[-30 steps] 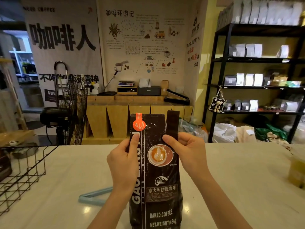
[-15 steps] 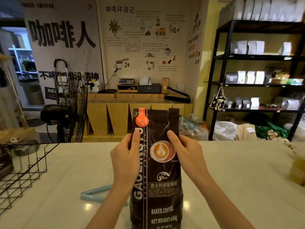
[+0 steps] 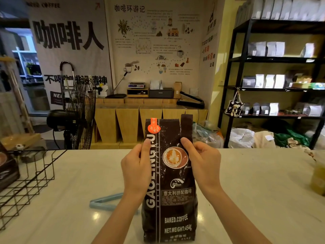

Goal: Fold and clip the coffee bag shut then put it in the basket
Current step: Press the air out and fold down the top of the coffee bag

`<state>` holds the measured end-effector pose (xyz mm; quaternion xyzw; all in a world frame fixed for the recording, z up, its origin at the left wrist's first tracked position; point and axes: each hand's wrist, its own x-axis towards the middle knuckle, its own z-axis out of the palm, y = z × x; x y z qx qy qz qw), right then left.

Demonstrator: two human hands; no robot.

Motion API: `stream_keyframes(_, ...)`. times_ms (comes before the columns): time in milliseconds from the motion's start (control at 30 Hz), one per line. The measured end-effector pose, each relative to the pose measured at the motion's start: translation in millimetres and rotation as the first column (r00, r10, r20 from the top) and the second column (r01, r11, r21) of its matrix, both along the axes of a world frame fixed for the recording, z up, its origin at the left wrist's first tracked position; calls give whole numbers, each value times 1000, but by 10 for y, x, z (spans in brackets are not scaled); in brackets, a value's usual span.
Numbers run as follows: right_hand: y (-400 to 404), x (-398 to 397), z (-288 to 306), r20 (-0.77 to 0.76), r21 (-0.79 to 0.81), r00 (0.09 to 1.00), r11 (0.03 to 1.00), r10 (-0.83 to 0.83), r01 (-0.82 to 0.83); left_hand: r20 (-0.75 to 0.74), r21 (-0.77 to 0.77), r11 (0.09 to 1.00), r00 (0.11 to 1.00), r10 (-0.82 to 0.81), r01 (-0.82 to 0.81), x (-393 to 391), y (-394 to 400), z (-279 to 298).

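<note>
I am looking down at the coffee bag (image 3: pixel 169 182), which is standing upright on the pale counter (image 3: pixel 255 182), close to the near edge and right in front of me. My left hand (image 3: pixel 136 166) is gripping the bag's left edge, thumb lying on the front along the white lettering and the fingers wrapping behind. My right hand (image 3: pixel 204 163) is pinching the right edge in the same way, its thumb pressing on the front just above the printed cup (the rest of those fingers are hidden behind the bag). Both hands are closed on the upper part of the bag, below its top. The top itself is standing straight, with a vertical split near the right corner leaving a narrow strip apart from the rest.

The light blue clip (image 3: pixel 105 202) is lying flat on the counter to the left of the bag, its right end passing behind my left forearm; I cannot tell whether it is touching the bag. The black wire basket (image 3: pixel 33 178) is sitting at the left end of the counter, well apart from the bag, with a dark package showing inside it at the frame's edge.
</note>
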<state>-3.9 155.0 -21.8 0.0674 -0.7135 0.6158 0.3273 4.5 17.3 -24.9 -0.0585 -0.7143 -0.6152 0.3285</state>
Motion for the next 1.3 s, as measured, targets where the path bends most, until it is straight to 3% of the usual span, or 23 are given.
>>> stream_keyframes(200, 105, -13, 52, 129, -114, 947, 953, 295, -281, 60, 46, 991, 990, -129, 126, -5, -17, 18)
stream_keyframes(333, 137, 5, 97, 16, -195, 906, 890, 422, -411, 37, 116, 973, 978, -204, 199, 32, 17, 107)
stream_keyframes(500, 171, 37, 132, -49, -74, 895, 891, 444, -447, -26, 16, 962, 962, -273, 274, 48, -47, 138)
stream_keyframes(800, 369, 20, 205, 67, -3, 853, 855, 517, -518, 66, 87, 904, 903, -424, 418, 33, -139, 197)
stream_keyframes(1033, 400, 42, 259, 107, 107, 880, 874, 464, -474, 118, -36, 914, 910, -398, 404, 62, -252, 288)
stream_keyframes(1300, 377, 44, 284, 137, 170, 903, 888, 408, -427, 232, -14, 933, 908, -348, 361, 35, -330, 293)
